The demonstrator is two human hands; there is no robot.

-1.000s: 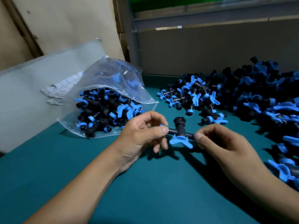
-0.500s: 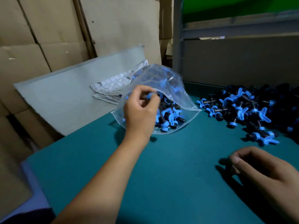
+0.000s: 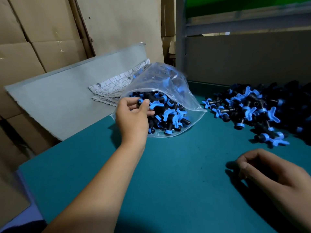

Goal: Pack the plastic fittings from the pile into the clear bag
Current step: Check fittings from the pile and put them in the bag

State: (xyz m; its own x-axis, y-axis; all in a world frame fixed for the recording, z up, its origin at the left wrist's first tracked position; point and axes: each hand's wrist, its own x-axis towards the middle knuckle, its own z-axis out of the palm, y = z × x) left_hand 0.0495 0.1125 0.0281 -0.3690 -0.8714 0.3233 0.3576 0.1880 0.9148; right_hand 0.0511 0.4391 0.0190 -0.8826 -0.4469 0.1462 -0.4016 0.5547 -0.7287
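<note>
Blue-and-black plastic fitting was pinched by left hand at part-filled clear bag's mouth; right hand idle, loosely curled; three-o'clock pile remained large.

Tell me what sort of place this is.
Probably a small factory or warehouse packing bench: a big loose pile of fittings on a green worktop, a clear bag being filled by hand, and stacked cardboard cartons behind.

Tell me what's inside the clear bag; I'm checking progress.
The clear bag holds many black-and-blue fittings. The left hand covers some at its mouth; the count is unclear.
</note>
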